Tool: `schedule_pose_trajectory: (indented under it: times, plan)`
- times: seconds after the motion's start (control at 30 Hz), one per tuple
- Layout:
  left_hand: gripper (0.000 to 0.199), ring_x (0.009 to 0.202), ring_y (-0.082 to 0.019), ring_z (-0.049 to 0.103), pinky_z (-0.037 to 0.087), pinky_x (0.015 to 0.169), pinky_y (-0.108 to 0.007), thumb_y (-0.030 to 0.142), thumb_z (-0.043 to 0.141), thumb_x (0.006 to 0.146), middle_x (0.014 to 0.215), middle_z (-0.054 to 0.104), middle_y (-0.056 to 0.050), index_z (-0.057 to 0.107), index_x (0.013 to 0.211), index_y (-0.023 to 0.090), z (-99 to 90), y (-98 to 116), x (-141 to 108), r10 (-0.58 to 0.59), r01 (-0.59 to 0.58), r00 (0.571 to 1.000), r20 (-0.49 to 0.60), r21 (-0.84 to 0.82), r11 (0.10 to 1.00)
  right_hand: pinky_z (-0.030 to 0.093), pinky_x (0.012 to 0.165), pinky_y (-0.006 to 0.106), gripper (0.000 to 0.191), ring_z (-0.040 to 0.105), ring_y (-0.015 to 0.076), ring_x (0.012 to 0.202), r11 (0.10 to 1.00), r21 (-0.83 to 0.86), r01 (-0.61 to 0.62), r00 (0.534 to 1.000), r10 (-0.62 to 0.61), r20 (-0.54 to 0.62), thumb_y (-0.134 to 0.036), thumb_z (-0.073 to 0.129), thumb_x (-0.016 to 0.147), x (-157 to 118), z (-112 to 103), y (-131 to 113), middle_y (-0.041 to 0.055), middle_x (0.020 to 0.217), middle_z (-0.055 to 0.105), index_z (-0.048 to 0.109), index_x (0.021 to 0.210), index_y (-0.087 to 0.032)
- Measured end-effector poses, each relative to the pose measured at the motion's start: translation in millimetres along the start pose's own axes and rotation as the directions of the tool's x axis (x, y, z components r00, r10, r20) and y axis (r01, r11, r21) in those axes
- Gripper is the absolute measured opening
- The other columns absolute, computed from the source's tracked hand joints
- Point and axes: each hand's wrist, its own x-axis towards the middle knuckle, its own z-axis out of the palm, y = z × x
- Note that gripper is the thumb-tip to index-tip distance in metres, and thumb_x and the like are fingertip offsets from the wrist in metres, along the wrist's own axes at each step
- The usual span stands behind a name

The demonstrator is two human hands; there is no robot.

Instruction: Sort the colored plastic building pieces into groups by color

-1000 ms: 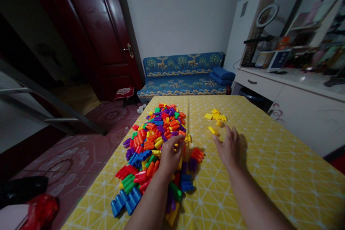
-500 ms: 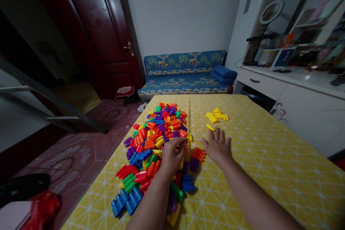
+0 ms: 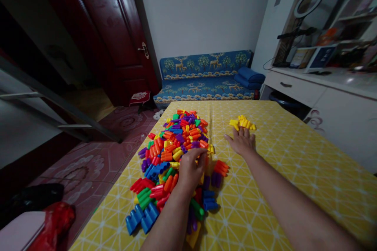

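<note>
A big heap of coloured plastic blocks [image 3: 173,153] lies on the left half of a table with a yellow patterned cloth [image 3: 282,164]. My left hand [image 3: 191,168] rests on the heap's right side, fingers curled among the pieces; whether it grips one is hidden. A small group of yellow blocks [image 3: 243,123] lies apart, farther back. My right hand [image 3: 241,143] lies flat on the cloth, fingers spread, its fingertips just short of the yellow group. The single yellow block seen there a moment ago is hidden under it.
Behind the table stand a blue patterned sofa [image 3: 206,74] and a dark red door [image 3: 118,35]. White cabinets [image 3: 330,106] with a ring light [image 3: 308,2] run along the right. A red bag [image 3: 50,223] lies on the tiled floor at left.
My right hand has slid forward across the cloth towards the yellow group, covering the lone yellow block. My left hand has stayed on the heap.
</note>
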Motion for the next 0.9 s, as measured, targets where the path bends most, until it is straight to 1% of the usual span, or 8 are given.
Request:
schedule_pose_trajectory:
  times: [0.17, 0.37, 0.43, 0.5, 0.57, 0.63, 0.73, 0.9]
  plan:
    - [0.017, 0.088, -0.020, 0.065, 0.052, 0.078, -0.031, 0.012, 0.056, 0.089, 0.087, 0.073, -0.006, 0.071, 0.093, 0.019, -3.0, -1, 2, 0.090, -0.086, 0.996, -0.030, 0.115, 0.990, 0.018, 0.111, 0.054, 0.068, 0.022, 0.0384, 0.144, 1.000, -0.029, 0.005, 0.998, -0.007, -0.059, -0.060, 0.025, 0.096, -22, 0, -4, 0.0193, 0.157, 0.029, 0.042, 0.146, -0.018]
    - [0.017, 0.085, -0.020, 0.064, 0.051, 0.075, -0.031, 0.012, 0.056, 0.088, 0.085, 0.073, -0.006, 0.071, 0.092, 0.019, -2.6, -4, 1, 0.083, -0.076, 0.996, -0.039, 0.143, 0.987, 0.023, 0.111, 0.050, 0.062, 0.029, 0.0368, 0.141, 0.999, -0.016, 0.033, 0.985, -0.035, -0.171, -0.046, 0.039, 0.097, -62, 0, -11, 0.0215, 0.151, 0.038, 0.045, 0.142, -0.004]
    - [0.017, 0.084, -0.020, 0.065, 0.051, 0.075, -0.031, 0.011, 0.057, 0.087, 0.084, 0.074, -0.006, 0.071, 0.091, 0.019, -2.7, -4, 1, 0.067, -0.058, 0.996, -0.051, 0.155, 0.986, 0.027, 0.110, 0.045, 0.053, 0.037, 0.0335, 0.137, 0.995, 0.060, 0.083, 0.973, -0.067, -0.222, -0.042, 0.046, 0.094, -75, -6, -9, 0.0201, 0.146, 0.046, 0.055, 0.132, -0.006]
    - [0.017, 0.083, -0.021, 0.066, 0.051, 0.075, -0.032, 0.011, 0.057, 0.087, 0.084, 0.074, -0.006, 0.071, 0.091, 0.019, -3.1, -3, 1, 0.048, -0.037, 0.997, -0.062, 0.176, 0.984, 0.037, 0.103, 0.038, 0.039, 0.053, 0.0269, 0.123, 0.961, 0.235, 0.144, 0.968, -0.087, -0.236, -0.041, 0.048, 0.093, -87, -15, -7, 0.0139, 0.132, 0.061, 0.065, 0.117, -0.015]
    - [0.017, 0.083, -0.021, 0.066, 0.051, 0.075, -0.032, 0.012, 0.057, 0.087, 0.086, 0.075, -0.006, 0.072, 0.091, 0.019, -3.6, -3, 1, 0.025, -0.012, 0.998, -0.064, 0.200, 0.980, 0.047, 0.087, 0.029, 0.031, 0.065, 0.0196, 0.099, 0.865, 0.471, 0.173, 0.978, -0.094, -0.186, -0.044, 0.046, 0.093, -98, -26, -6, 0.0063, 0.108, 0.072, 0.069, 0.100, -0.023]
    - [0.018, 0.085, -0.021, 0.067, 0.050, 0.077, -0.032, 0.013, 0.057, 0.087, 0.088, 0.075, -0.005, 0.072, 0.092, 0.020, -4.1, -4, 1, 0.000, 0.013, 0.998, -0.060, 0.217, 0.976, 0.048, 0.072, 0.025, 0.030, 0.067, 0.0159, 0.080, 0.764, 0.621, 0.178, 0.983, -0.161, -0.085, -0.049, 0.049, 0.090, -108, -36, -6, 0.0010, 0.089, 0.073, 0.068, 0.090, -0.026]
    - [0.019, 0.086, -0.021, 0.067, 0.049, 0.078, -0.032, 0.014, 0.055, 0.088, 0.090, 0.075, -0.006, 0.072, 0.094, 0.020, -5.0, -3, 1, -0.035, 0.044, 0.998, -0.045, 0.230, 0.972, 0.046, 0.064, 0.024, 0.030, 0.064, 0.0154, 0.073, 0.735, 0.642, 0.218, 0.945, -0.323, 0.049, -0.054, 0.067, 0.075, -115, -46, -8, -0.0018, 0.083, 0.071, 0.071, 0.088, -0.027]
    - [0.019, 0.086, -0.022, 0.066, 0.048, 0.079, -0.034, 0.018, 0.055, 0.088, 0.088, 0.074, -0.007, 0.073, 0.094, 0.020, -6.4, 1, 2, -0.062, 0.055, 0.998, 0.014, 0.311, 0.949, 0.043, 0.063, 0.024, 0.030, 0.060, 0.0136, 0.069, 0.686, 0.683, 0.251, 0.909, -0.409, 0.077, -0.037, 0.075, 0.066, -115, -43, -10, -0.0010, 0.083, 0.070, 0.072, 0.093, -0.025]
